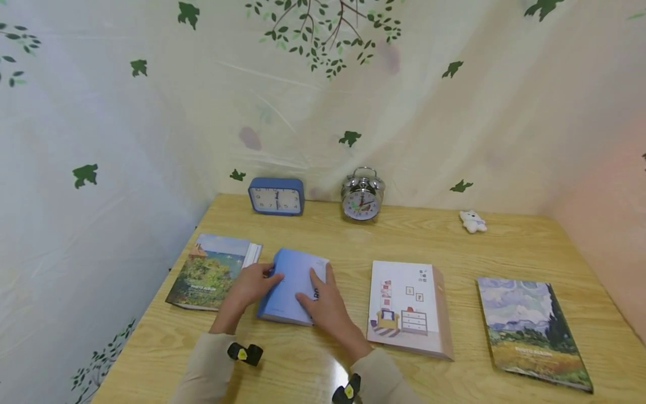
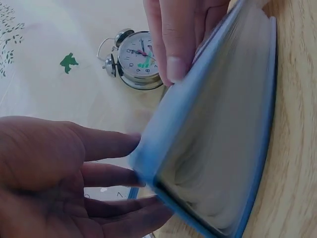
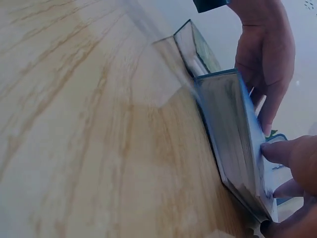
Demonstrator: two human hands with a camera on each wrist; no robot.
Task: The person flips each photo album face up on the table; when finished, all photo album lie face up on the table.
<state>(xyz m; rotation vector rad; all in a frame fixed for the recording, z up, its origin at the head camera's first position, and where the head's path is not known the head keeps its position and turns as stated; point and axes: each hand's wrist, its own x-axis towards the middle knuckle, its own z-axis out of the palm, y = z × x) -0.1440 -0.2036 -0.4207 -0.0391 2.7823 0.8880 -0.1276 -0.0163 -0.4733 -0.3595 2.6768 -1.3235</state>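
Note:
A thick blue photo album (image 1: 295, 286) lies on the wooden table between both hands, its cover facing up. My left hand (image 1: 254, 286) holds its left, spine-side edge, with the thumb over the cover and the fingers at the side. On the opposite edge my right hand (image 1: 328, 303) grips the album, thumb spread on the cover. The left wrist view shows the block of pages (image 2: 218, 134) between the covers, somewhat blurred. In the right wrist view, the fingers of the right hand (image 3: 297, 168) are at the album's edge, where the page ends (image 3: 247, 193) fan slightly.
A landscape-painting photo album (image 1: 209, 275) lies left of the hands. To the right are a white album with a furniture drawing (image 1: 404, 308) and another painted album (image 1: 535, 331). Along the back stand a blue clock (image 1: 276, 197), a silver alarm clock (image 1: 362, 196) and a white plush bear (image 1: 473, 221).

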